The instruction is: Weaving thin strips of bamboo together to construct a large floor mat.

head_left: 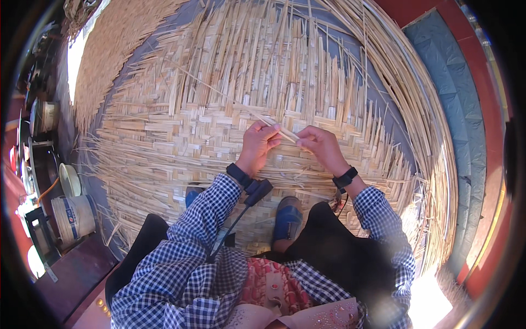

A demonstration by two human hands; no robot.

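Observation:
Between my two hands stretches a pale flat reed strip point(285, 132), its long thin end running off toward the upper left. My left hand point(258, 143) pinches it between thumb and fingers. At its near right end, my right hand point(323, 146) grips it the same way. Both hands hover over a large woven reed mat point(197, 134) spread on the floor. The mat's middle is in a tight diagonal weave, while loose strip ends stick out along its far and side edges. My feet, in blue shoes point(289, 214), rest on the mat.
A long bundle of loose reeds point(408, 71) curves along the right side, beside a grey-blue padded strip point(452, 109). Another woven mat point(118, 60) lies at the upper left. A white bucket point(74, 219), a pale bowl point(69, 180) and a dark red box point(76, 277) stand at the left.

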